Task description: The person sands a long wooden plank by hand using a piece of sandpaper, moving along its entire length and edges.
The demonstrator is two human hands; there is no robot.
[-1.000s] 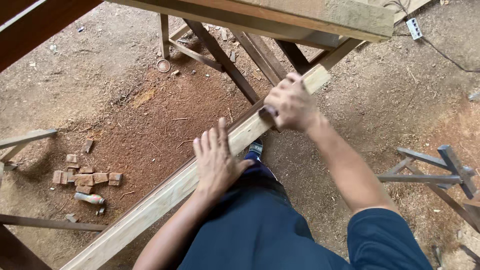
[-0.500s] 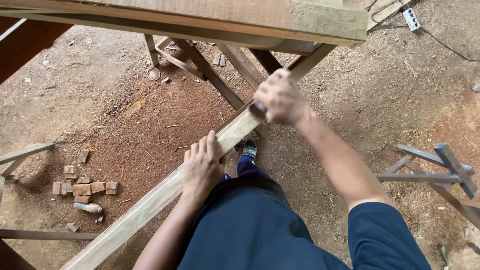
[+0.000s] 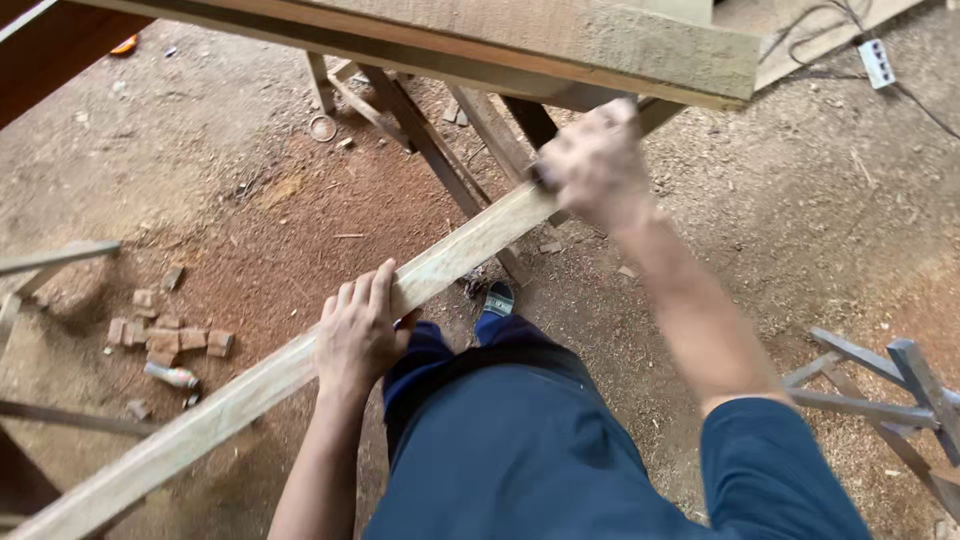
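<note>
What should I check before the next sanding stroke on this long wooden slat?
1. Left hand steadies the wooden slat: ok, palm flat on its top face.
2. Right hand has a grip on the small dark block: ok, fingers closed on it, though blurred.
3. Block sits flat on the slat: cannot tell, motion blur hides the contact.
4. Far end of the slat is supported: cannot tell, it runs under the thick beam.
5. Stroke path between the hands is free: ok, the top face is bare.
6. Footing: ok, the foot stands on bare ground, away from the wood offcuts.
</note>
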